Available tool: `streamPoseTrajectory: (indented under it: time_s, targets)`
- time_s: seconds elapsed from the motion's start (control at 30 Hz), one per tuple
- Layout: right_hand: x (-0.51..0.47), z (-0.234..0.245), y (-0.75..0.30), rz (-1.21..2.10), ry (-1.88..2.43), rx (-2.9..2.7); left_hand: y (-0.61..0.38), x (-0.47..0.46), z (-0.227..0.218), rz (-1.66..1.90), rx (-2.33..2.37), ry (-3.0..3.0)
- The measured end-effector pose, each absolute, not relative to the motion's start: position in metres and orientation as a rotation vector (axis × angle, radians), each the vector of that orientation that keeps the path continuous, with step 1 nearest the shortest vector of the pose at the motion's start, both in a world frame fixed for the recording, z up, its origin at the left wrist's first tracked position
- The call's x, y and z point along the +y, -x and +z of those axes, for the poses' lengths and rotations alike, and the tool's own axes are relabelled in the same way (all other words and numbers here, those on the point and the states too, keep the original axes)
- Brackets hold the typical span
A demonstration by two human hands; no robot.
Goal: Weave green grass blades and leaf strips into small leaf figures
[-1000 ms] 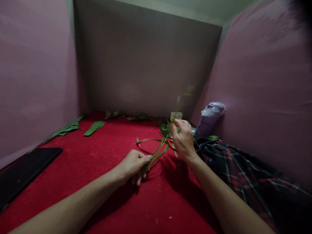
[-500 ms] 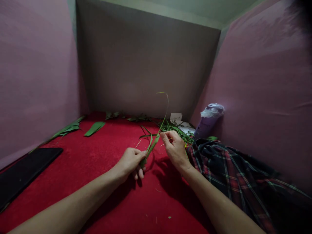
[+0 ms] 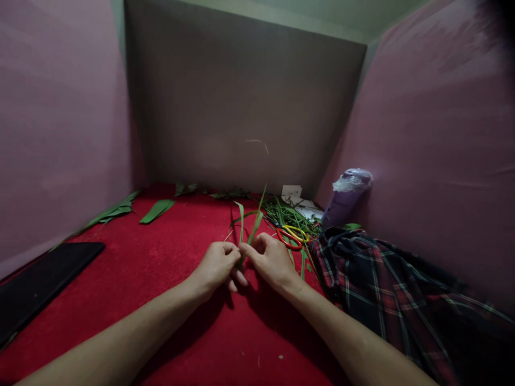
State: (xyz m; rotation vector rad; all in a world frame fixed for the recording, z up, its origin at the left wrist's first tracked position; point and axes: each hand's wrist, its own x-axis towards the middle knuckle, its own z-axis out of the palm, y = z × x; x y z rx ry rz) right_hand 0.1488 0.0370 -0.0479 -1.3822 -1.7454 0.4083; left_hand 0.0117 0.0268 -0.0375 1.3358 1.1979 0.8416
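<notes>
Long green leaf blades (image 3: 254, 229) rise from between my two hands above a red cloth (image 3: 161, 268). My left hand (image 3: 219, 265) pinches their lower ends between thumb and forefinger, its other fingers curled beneath. Thumb and fingers of my right hand (image 3: 270, 261) pinch the blades from the right, close against the left fingertips. The blades fan apart at the top, and one thin tip curves high against the grey wall. Scissors (image 3: 290, 237) with one red and one yellow handle lie just beyond my right hand, beside a heap of cut green stems (image 3: 300, 220).
A plaid cloth (image 3: 374, 268) is bunched at the right, near a purple plastic-wrapped container (image 3: 346, 195). White paper (image 3: 291, 192) lies behind the stems. A broad leaf (image 3: 156, 211) and a dark flat panel (image 3: 52, 273) are on the left. Pink walls stand on both sides.
My right hand has come down and left along the blade to meet my left hand. The scissors, hidden behind it before, now show. The blades have spread apart at the top.
</notes>
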Motion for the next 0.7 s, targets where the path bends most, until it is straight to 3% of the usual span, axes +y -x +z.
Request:
streamPoseTrajectory:
  time_s: [0.13, 0.37, 0.7]
  targets:
    - [0.043, -0.057, -0.148, 0.588, 1.284, -1.695, -0.012, 0.024, -0.035, 0.848, 1.156, -1.281]
    - [0.046, -0.053, -0.148, 1.176, 1.069, -1.341, -0.007, 0.026, -0.035, 0.867, 0.967, -1.25]
    - [0.049, -0.053, -0.152, 1.036, 1.138, -1.191, -0.004, 0.029, -0.042, 0.79, 0.868, -1.268]
